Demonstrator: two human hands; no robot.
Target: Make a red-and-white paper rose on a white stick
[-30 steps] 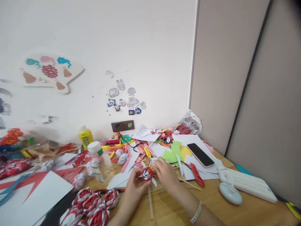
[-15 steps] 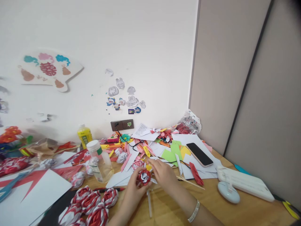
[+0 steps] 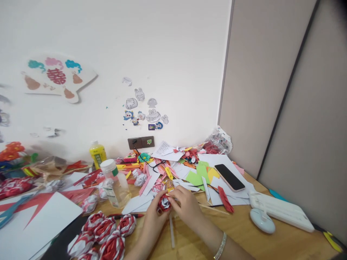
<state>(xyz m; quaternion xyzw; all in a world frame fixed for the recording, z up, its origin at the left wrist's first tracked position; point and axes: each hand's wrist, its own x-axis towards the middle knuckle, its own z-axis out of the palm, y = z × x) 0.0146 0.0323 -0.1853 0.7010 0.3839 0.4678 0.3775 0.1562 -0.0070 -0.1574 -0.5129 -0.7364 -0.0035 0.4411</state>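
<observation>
Near the middle of the tabletop (image 3: pixel 206 242), the red-and-white paper flower (image 3: pixel 164 204) is between the two hands, and both hands are very close to it. The left hand (image 3: pixel 152 216) has its grip closed around the flower, from the left and near side, with the fingers curved at its edge. The right hand (image 3: pixel 187 205) comes from the right, and its fingertips are brought close at the flower's far right edge (whether they pinch some small piece there, I cannot tell). So the flower lies inside the left grip and just to the left of the right fingertips. Its form is round, so no clear long axis shows; its pale folded centre is partly visible between the hands.

Just on the near side of the hands, a translucent stick (image 3: pixel 172 233) lies with its long axis from far to near. To the right, beyond the right forearm, a thin wooden stick (image 3: pixel 215 209) lies more crosswise. To the left of the left forearm, several red-and-white paper rolls (image 3: pixel 105 229) are grouped close together, and farther away stands a clear jar (image 3: pixel 112 186) with a white lid.
</observation>
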